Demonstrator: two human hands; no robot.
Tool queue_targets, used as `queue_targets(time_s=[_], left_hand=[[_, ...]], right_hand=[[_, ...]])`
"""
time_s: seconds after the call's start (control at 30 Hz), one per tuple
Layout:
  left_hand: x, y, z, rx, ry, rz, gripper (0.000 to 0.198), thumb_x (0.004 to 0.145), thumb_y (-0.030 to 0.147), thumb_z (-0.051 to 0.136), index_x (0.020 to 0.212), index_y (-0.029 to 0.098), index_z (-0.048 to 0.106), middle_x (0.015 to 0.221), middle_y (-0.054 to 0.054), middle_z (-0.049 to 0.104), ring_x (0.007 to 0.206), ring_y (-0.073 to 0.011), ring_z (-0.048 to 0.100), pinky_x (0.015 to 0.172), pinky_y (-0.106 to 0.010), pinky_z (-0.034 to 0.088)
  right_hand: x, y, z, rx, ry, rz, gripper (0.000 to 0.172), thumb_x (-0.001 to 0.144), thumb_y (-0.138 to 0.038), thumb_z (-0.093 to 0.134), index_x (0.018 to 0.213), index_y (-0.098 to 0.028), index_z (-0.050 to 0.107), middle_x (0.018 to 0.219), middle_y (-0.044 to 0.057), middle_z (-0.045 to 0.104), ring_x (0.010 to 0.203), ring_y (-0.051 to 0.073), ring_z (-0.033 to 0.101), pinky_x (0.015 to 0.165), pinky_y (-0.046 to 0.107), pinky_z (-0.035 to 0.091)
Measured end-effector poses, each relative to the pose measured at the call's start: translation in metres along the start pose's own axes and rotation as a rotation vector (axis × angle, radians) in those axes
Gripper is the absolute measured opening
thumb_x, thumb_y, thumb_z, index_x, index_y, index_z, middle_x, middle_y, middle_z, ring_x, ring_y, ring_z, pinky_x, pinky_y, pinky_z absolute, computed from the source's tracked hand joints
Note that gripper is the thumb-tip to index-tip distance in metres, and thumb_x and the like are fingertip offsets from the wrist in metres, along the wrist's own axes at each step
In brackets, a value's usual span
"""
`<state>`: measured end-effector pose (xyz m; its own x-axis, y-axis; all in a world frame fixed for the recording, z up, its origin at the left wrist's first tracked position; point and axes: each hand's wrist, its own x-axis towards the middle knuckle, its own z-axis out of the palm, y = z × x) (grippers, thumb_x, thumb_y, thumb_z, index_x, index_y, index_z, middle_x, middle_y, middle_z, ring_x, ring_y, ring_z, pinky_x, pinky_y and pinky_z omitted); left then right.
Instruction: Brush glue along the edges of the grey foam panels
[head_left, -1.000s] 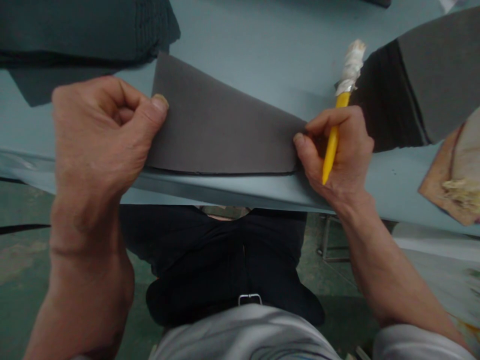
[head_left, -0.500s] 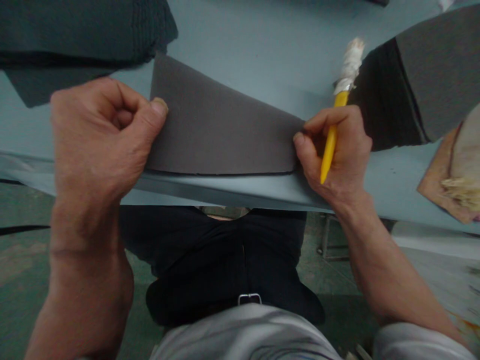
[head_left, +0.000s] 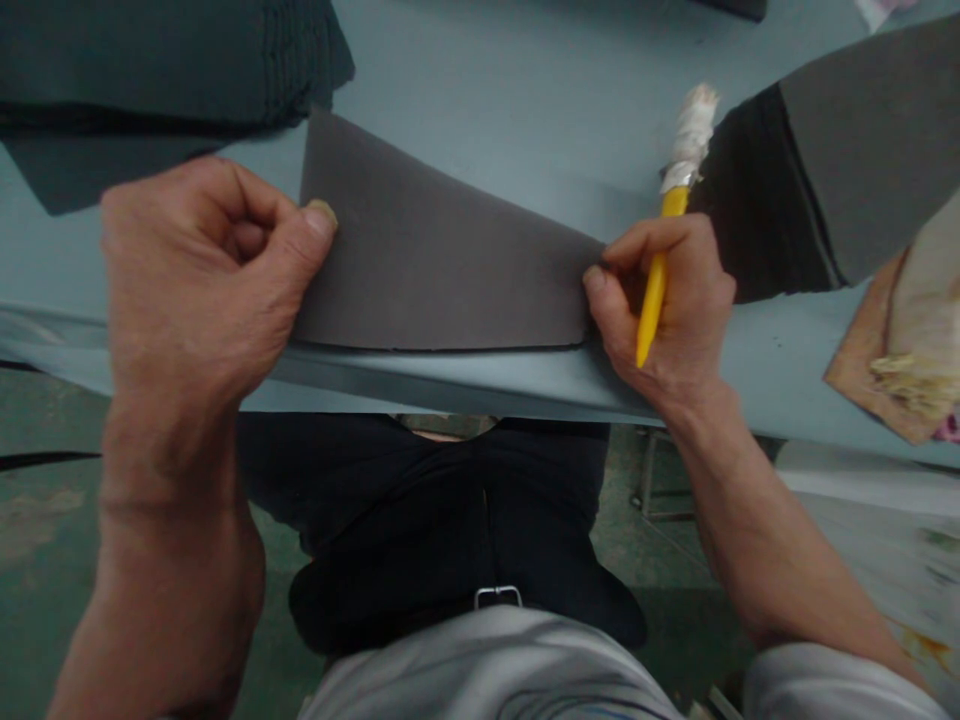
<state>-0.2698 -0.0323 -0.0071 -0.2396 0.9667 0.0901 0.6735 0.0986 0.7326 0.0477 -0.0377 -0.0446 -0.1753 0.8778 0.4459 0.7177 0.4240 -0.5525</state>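
Observation:
A flat dark grey sheet (head_left: 442,250), wide at the left and narrower at the right, is stretched between my hands over the near edge of the table. My left hand (head_left: 210,260) pinches its left side between thumb and fingers. At the right corner, the thumb and forefinger of my right hand (head_left: 667,300) are closed on the sheet. That same hand also carries a yellow stick (head_left: 652,300) with a white wrapped end, lying across the fingers and pointing up. Whether the sheet is cloth or another material I cannot tell.
On the pale blue table (head_left: 525,100), a dark stack of folded pieces (head_left: 165,60) lies at the back left. A fanned stack of grey sheets (head_left: 870,150) is at the right. Closer in, a brown board (head_left: 862,350) sits beside a pale bristly object (head_left: 922,370).
My right hand, with the yellow stick, has shifted very slightly left. The things at the right of the view have also moved a little left in the picture. Both grips are unchanged.

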Motion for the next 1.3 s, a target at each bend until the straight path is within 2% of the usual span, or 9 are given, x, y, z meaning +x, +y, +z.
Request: queue_targets(time_s=[0.2,0.4,0.53,0.63,0.9,1.07,1.3], left_hand=[[-0.002,0.002,0.001,-0.013,0.008,0.023,0.022,0.091,0.036,0.073,0.078,0.019,0.066,0.066,0.003,0.054,0.057,-0.0072,0.043,0.053,-0.025,0.026],[-0.004,0.004,0.0,-0.017,-0.018,0.04,0.022,0.09,0.035,0.072,0.076,0.022,0.062,0.065,0.004,0.053,0.056,-0.0088,0.042,0.053,-0.028,0.026],[-0.005,0.003,0.0,0.033,-0.006,0.083,0.021,0.091,0.038,0.072,0.078,0.023,0.064,0.067,0.004,0.055,0.059,-0.0124,0.049,0.056,-0.029,0.031],[-0.006,0.002,0.0,0.051,-0.012,0.085,0.019,0.091,0.037,0.073,0.082,0.021,0.068,0.068,0.003,0.058,0.061,-0.0143,0.053,0.057,-0.029,0.035],[-0.007,0.005,0.004,0.244,-0.033,0.053,0.017,0.093,0.031,0.074,0.085,0.017,0.071,0.072,0.005,0.058,0.067,-0.012,0.057,0.07,-0.027,0.041],[-0.009,0.004,0.004,0.271,-0.005,0.081,0.014,0.093,0.029,0.074,0.089,0.017,0.071,0.076,0.004,0.061,0.071,-0.0129,0.061,0.073,-0.027,0.043],[-0.01,0.0,0.007,0.299,0.018,0.094,0.013,0.093,0.029,0.075,0.091,0.017,0.072,0.076,0.005,0.061,0.07,-0.013,0.06,0.078,-0.028,0.048]], right_hand=[[0.0,0.0,0.002,-0.004,0.015,0.012,0.011,0.1,-0.04,0.067,0.105,-0.03,0.065,0.086,0.002,0.068,0.078,0.023,0.071,0.072,0.044,0.064],[0.001,-0.001,0.001,0.012,0.031,-0.026,0.01,0.1,-0.037,0.068,0.104,-0.029,0.065,0.082,0.0,0.066,0.07,0.02,0.067,0.066,0.04,0.061],[0.0,-0.002,0.0,-0.023,0.018,0.02,0.012,0.1,-0.037,0.07,0.104,-0.027,0.066,0.083,0.002,0.067,0.077,0.021,0.069,0.069,0.04,0.061],[0.0,-0.003,0.0,0.0,0.01,0.03,0.011,0.1,-0.036,0.07,0.104,-0.027,0.065,0.082,0.001,0.066,0.075,0.02,0.068,0.069,0.039,0.06],[0.002,-0.004,0.0,0.003,0.029,-0.056,0.006,0.101,-0.032,0.068,0.103,-0.027,0.065,0.081,0.0,0.065,0.07,0.019,0.066,0.068,0.039,0.059],[0.002,-0.006,-0.001,-0.092,0.049,-0.074,0.006,0.099,-0.032,0.068,0.101,-0.028,0.064,0.083,0.001,0.067,0.068,0.019,0.065,0.064,0.038,0.058],[0.001,-0.01,0.001,-0.071,0.053,-0.125,0.01,0.097,-0.022,0.068,0.103,-0.028,0.061,0.083,-0.001,0.065,0.065,0.017,0.065,0.062,0.035,0.058]])
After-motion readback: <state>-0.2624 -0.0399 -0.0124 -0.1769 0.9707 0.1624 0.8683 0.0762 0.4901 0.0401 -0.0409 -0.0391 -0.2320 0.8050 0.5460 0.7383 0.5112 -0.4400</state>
